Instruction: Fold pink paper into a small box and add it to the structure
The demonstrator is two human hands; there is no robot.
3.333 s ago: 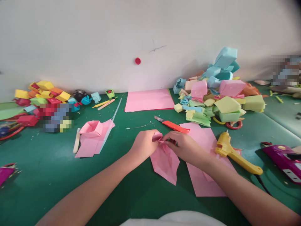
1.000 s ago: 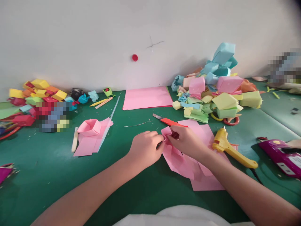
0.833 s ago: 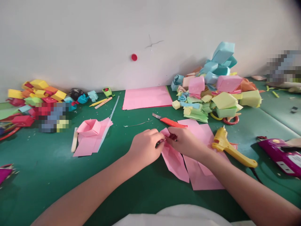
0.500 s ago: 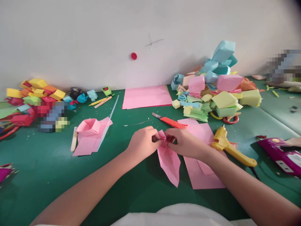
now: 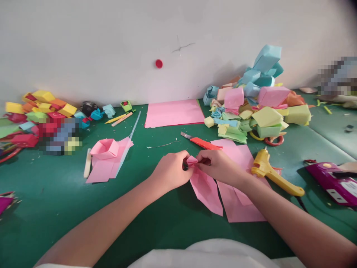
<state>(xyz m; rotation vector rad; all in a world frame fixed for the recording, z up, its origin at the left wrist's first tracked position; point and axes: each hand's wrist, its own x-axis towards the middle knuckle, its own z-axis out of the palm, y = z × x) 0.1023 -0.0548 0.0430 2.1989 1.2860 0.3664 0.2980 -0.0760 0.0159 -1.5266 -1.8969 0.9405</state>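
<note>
My left hand (image 5: 174, 169) and my right hand (image 5: 219, 165) meet in front of me, both pinching the narrow top of a folded pink paper (image 5: 205, 190). Its upper end is bunched between my fingertips, and the wider part hangs down toward me with creases across it. Just beyond my hands lies a red utility knife (image 5: 205, 143) with its blade out. Flat pink sheets (image 5: 237, 208) lie under and beside my right forearm. A yellow hot glue gun (image 5: 275, 176) rests to the right of them.
An open pink paper box (image 5: 105, 149) sits on pink pieces at left, beside a wooden stick (image 5: 87, 163). Pink sheets (image 5: 174, 113) lie by the wall. Heaps of folded paper boxes stand at left (image 5: 44, 108) and right (image 5: 267, 96). A purple device (image 5: 331, 182) is far right.
The hanging part of the pink paper has swung to the right and slightly up. Its bunched top shows more between my fingers. Both hands stay in nearly the same place.
</note>
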